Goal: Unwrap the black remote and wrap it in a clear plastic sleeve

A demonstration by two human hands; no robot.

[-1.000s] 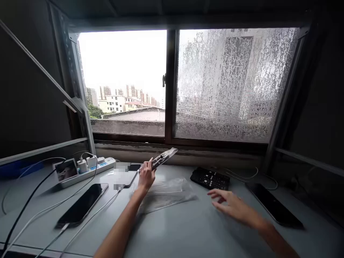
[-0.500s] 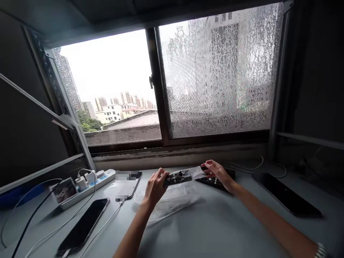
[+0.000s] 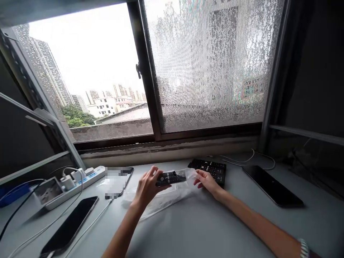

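Nearest me on the left, a dark phone [image 3: 70,224] lies on the table [image 3: 188,229] with a cable plugged into its near end. A second pale cable [image 3: 90,221] runs beside it, so I count the left side as cluttered. At the near right I see a beaded bracelet [image 3: 303,247] on the right wrist.

Farther in, a crumpled clear plastic bag [image 3: 161,203] spreads over the middle of the table, partly covered from my view by the left hand [image 3: 146,186]. Above that bag I have the black remote [image 3: 172,178], in a clear sleeve [image 3: 190,174], held between the two hands. The left fingers are clamped on the remote's left end; the right hand [image 3: 205,182] has its fingers pinched together on the loose right end of the sleeve.

At the right, a dark slab-like device [image 3: 272,185] lies flat, well apart from the hands. Just beyond the right hand, black remotes [image 3: 209,167] lie close together, and that hand hides part of them from me. To the left, a phone with a blurred-out screen [image 3: 118,182] lies near the bag. Farther left, a small picture [image 3: 49,191] leans by a white power strip [image 3: 80,184] with plugs in it. At the far side stands the window [image 3: 212,71], its right pane streaked with water.
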